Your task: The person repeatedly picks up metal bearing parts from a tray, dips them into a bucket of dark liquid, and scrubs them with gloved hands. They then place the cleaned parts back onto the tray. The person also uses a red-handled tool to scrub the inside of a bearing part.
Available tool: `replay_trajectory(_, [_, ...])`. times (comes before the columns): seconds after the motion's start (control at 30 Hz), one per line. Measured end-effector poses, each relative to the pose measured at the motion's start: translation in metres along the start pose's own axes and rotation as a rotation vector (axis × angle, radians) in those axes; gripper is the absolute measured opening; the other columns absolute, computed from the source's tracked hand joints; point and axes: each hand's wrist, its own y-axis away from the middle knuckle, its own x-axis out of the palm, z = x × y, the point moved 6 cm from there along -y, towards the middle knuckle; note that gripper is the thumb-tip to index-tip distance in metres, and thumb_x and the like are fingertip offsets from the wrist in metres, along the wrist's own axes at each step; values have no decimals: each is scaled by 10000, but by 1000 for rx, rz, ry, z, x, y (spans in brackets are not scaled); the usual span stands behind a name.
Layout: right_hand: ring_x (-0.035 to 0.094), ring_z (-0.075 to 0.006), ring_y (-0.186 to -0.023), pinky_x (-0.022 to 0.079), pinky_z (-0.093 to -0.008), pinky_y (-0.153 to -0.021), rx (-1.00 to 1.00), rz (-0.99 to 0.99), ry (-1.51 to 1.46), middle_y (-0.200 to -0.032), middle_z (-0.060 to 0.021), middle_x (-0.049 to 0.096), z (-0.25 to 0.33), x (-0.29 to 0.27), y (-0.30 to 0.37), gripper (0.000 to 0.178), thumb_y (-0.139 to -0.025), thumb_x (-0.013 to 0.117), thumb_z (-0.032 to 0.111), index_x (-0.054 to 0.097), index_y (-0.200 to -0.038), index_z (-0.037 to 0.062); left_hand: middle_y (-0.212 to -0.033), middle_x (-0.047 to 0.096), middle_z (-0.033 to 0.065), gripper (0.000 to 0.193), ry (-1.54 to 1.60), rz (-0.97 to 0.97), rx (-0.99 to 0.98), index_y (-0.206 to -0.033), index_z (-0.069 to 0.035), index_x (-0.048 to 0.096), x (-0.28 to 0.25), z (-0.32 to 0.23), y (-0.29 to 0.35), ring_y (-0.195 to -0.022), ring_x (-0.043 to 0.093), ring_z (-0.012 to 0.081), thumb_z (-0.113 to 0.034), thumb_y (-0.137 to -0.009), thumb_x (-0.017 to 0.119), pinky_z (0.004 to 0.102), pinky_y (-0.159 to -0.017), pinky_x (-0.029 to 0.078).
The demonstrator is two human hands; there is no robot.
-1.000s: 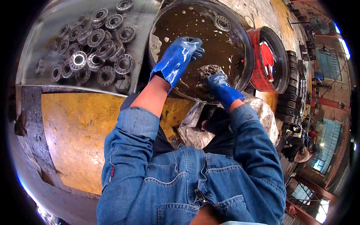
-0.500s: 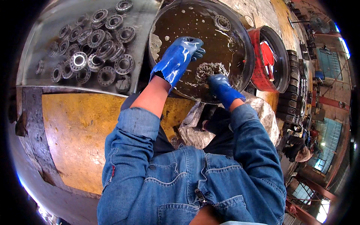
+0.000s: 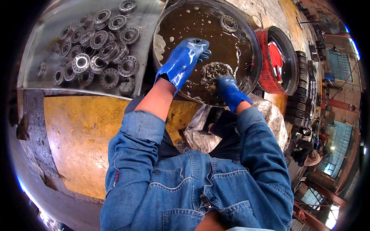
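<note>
My left hand (image 3: 192, 50), in a long blue rubber glove with a ragged cuff, hangs over a round basin (image 3: 259, 54) of brown liquid. Its fingers are loosely bent with gaps between them, and nothing shows in them. At the basin's near right side, my right hand (image 3: 228, 86), also gloved in blue, reaches into the liquid with fingers closed and their tips hidden. Pale, churned froth (image 3: 216, 72) surrounds whatever is just ahead of it; I cannot make out what it grips. A roller bearing (image 3: 228, 24) lies partly in the liquid at the far right.
Left of the basin, a metal tray (image 3: 34, 82) holds many metal bearings (image 3: 99, 39) in a loose heap. On the right stands a red round tub (image 3: 266, 73) with a red-handled item inside. Stacked dark rings (image 3: 298, 88) stand beyond it. A yellow board (image 3: 77, 134) lies nearer me.
My right hand has shifted very slightly, and the froth and ripples around it have changed shape. My left hand stays in place.
</note>
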Motion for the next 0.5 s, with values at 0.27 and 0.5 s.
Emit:
replay_trajectory(0.27, [707,-373,-1078,563,-458,-927,148,-132,-402,-1147,-167,742,-29,23,17,333,-883,655,275,747,-1153,103,-1004,739,107,326,7,41,37,-1189,-15,668,11,-5,-2,-899,697,171,-283,-1003,657,310,-807,530])
replay_trajectory(0.5, [730,-340,-1003,580,-438,-823,168,14,-299,-1054,-194,745,-25,21,-4,380,-805,765,292,729,-1107,65,-1101,756,108,384,-26,50,17,-1246,-42,673,7,1,-5,-974,706,175,-349,-1021,629,313,-869,531])
